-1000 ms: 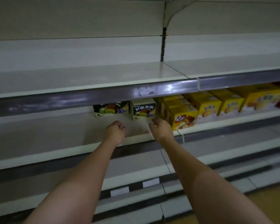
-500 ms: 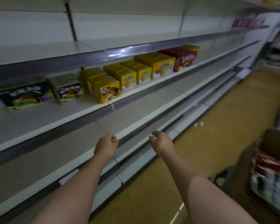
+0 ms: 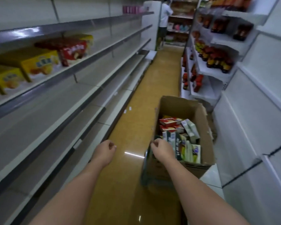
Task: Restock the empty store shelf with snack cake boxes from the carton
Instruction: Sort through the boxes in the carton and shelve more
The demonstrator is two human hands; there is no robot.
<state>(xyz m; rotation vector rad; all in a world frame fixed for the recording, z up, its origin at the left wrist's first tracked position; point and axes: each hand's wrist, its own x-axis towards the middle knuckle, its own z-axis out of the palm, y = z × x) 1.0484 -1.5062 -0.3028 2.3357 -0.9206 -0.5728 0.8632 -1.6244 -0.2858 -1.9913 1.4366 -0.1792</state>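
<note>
Shelving [image 3: 81, 95] runs down the left of the aisle, mostly bare; yellow boxes [image 3: 37, 62] and a red box [image 3: 71, 51] sit at the front edge, faced out. Carton [image 3: 182, 111] stands open on the floor [image 3: 133, 127], within reach, snack cake boxes [image 3: 177, 135] inside. Right hand [image 3: 162, 151] hovers at its near rim, left hand [image 3: 104, 153] over floor; both sets of fingers loosely curled, holding nothing, probably set for the next pick.

There is 1 view, from a camera worn on the person's head. It faces forward and down along a store aisle. The floor [image 3: 136, 130] runs up the middle, shelves [image 3: 81, 88] stand close on the left, and a carton [image 3: 199, 114] sits near, low and right of centre. Both forearms reach in from the bottom edge.
</note>
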